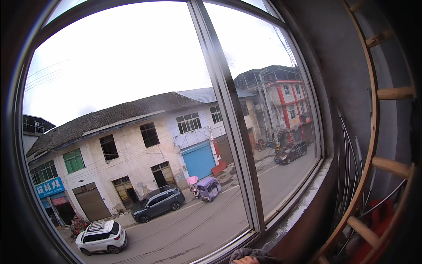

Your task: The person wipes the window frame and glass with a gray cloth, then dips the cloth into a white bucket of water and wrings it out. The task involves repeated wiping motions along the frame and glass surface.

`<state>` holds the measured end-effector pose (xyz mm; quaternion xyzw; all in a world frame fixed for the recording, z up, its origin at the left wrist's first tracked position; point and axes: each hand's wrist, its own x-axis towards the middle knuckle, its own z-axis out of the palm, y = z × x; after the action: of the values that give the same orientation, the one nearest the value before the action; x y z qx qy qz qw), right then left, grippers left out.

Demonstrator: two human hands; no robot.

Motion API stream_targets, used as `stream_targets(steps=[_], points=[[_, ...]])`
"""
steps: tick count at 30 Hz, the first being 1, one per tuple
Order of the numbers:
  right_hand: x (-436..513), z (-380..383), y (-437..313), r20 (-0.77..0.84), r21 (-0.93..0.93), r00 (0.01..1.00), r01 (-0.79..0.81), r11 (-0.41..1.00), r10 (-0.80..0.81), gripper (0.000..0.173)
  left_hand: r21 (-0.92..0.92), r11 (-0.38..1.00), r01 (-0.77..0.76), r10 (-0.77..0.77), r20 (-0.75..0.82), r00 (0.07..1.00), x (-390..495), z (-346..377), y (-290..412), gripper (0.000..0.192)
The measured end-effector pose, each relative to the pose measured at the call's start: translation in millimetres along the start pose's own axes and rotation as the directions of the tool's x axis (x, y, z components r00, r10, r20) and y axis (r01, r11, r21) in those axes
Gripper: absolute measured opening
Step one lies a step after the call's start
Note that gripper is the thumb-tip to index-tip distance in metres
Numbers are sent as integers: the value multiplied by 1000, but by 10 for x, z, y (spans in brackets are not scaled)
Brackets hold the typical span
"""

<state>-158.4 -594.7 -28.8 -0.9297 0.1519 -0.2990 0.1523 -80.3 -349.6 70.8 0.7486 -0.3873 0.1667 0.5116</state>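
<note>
At the bottom edge of the view, part of my right hand (246, 260) shows, with its fingers bent over a bunched dark grey cloth (248, 252). The cloth lies against the lower frame of a large metal-framed window (227, 243), close to the foot of the upright bar (227, 109). Most of this hand is cut off by the picture's edge. My left hand is out of view. Smears and reflections mark the right-hand pane (280, 184).
Right of the window, a wooden ladder (372, 132) leans near thin metal rods (349, 158) and a red object (382, 214). The sill (296, 211) has worn, flaking paint. Below outside runs a street (184, 227) with parked cars, a purple three-wheeler (209, 189) and old buildings (132, 145).
</note>
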Motion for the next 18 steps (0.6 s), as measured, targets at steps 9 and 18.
stream_targets(steps=[9, 18], points=[[374, -661, -1183, 188, 864, 978, -121, 490, -90, 34, -255, 961, 106, -82, 105, 991, -325, -272, 135, 58], [350, -721, -1929, 57, 846, 866, 222, 484, -497, 37, -500, 731, 464, -273, 410, 870, -447, -603, -112, 58]])
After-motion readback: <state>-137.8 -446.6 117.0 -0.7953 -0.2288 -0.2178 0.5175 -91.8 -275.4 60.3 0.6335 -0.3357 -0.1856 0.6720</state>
